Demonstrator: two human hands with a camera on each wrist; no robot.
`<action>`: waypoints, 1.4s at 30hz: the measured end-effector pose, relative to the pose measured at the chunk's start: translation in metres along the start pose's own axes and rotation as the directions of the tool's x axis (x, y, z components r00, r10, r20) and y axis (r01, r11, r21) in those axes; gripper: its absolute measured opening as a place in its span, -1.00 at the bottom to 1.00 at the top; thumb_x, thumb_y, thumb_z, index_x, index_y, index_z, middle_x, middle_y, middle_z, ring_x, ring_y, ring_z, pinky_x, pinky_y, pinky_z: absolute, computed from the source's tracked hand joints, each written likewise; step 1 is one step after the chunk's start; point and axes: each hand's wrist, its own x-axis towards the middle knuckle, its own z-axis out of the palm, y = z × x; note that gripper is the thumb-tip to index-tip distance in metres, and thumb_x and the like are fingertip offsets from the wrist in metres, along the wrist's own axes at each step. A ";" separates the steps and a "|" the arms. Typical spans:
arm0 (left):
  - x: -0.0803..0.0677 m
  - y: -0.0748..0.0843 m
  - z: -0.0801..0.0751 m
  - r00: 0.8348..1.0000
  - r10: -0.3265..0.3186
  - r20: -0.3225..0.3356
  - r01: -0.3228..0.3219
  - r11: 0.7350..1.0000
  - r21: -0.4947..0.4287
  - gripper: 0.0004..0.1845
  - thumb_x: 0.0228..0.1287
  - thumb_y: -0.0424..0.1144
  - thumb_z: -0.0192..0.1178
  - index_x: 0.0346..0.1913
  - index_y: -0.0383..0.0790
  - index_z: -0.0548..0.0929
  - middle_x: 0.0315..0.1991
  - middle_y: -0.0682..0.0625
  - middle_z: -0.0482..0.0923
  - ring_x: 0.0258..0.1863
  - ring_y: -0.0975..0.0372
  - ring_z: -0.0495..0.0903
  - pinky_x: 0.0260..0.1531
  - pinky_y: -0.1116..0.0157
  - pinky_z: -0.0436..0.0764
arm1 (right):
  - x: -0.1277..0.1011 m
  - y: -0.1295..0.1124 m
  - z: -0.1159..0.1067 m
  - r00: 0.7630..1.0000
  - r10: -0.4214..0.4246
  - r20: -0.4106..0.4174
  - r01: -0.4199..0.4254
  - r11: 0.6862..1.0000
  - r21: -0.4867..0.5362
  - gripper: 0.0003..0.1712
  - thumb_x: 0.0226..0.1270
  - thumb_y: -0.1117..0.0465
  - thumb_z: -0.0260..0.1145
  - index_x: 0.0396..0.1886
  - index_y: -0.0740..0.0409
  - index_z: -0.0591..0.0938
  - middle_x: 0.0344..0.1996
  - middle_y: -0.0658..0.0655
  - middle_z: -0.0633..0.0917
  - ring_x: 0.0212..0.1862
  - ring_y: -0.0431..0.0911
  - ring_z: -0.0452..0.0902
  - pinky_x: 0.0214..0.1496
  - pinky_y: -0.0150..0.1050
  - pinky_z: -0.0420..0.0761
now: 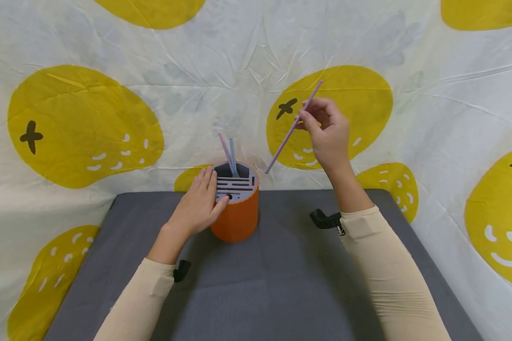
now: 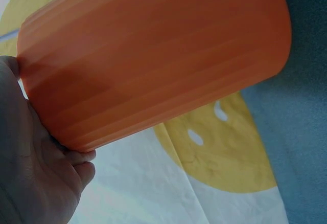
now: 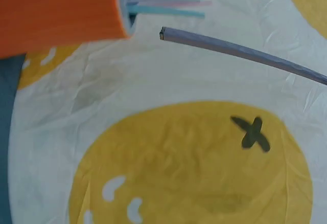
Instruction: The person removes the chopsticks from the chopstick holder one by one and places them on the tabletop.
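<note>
A person sits at a grey mat (image 1: 281,284) with a white cloth (image 1: 222,71) printed with yellow fruit shapes hung behind and around it. An orange cup (image 1: 237,219) stands upright near the mat's far edge, with a grey slotted insert (image 1: 235,183) in its top. A pink straw (image 1: 225,148) and a blue straw (image 1: 233,156) stand side by side in the insert's rear opening.

The left hand (image 1: 198,204) rests against the cup's left side, fingers straight and lying over the rim (the thumb presses the cup's front wall).

The right hand (image 1: 327,133) is raised above and to the right of the cup, pinching a purple straw (image 1: 293,127) between thumb and fingertips. This straw slants, its lower end in the air just right of the cup's rim and not touching it.
</note>
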 end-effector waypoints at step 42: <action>0.000 -0.001 0.002 1.000 0.013 -0.007 -0.012 1.000 0.015 -0.12 0.63 0.21 -0.27 0.64 -0.44 -0.09 0.68 -0.30 -0.24 0.68 -0.15 -0.23 0.65 -0.05 -0.11 | -0.129 0.142 -0.051 0.808 0.573 0.135 -0.468 0.765 -0.443 -0.68 0.47 0.32 0.34 0.09 0.46 0.67 -0.17 0.39 0.71 -0.22 0.23 0.74 -0.30 -0.38 0.76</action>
